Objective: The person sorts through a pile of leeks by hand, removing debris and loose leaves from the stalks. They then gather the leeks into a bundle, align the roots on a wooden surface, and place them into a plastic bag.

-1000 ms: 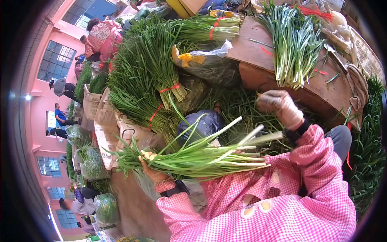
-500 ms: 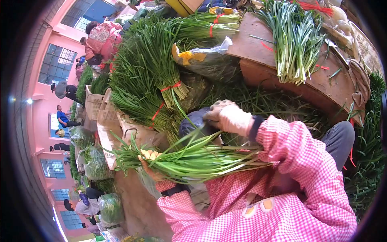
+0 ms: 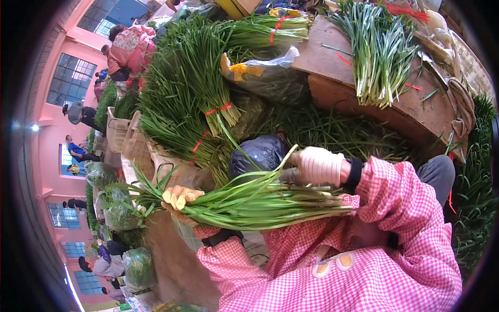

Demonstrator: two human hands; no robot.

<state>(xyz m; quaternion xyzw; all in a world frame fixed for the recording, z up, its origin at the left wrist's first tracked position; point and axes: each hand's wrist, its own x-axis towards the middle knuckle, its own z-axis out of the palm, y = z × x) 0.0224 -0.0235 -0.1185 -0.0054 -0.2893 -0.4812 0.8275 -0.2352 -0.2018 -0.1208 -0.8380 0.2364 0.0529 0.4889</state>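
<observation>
In the head view my left hand (image 3: 181, 197), in a light glove with tan fingertips, is wrapped around the leafy end of a bunch of garlic chives (image 3: 260, 205). The bunch lies sideways in front of my checked smock, its pale stems pointing right. Just above the stems is my right hand (image 3: 318, 165), in a white glove, its fingers closed and partly blurred. A single chive leaf (image 3: 289, 154) curves up from the bunch at those fingertips and seems pinched there. Behind it sits a dark plastic-wrapped object (image 3: 255, 156).
Chive bundles tied with red bands (image 3: 221, 109) are piled at upper left. More chives (image 3: 377, 62) lie on a brown board (image 3: 325, 57). Loose leaves cover the ground below it. Plastic crates (image 3: 136, 143), filled bags (image 3: 138, 268) and several people (image 3: 106, 260) are farther left.
My right hand has moved right and down from the dark wrapped object to the bunch's stems, where a leaf now stands up. My left hand and the bunch have shifted slightly left.
</observation>
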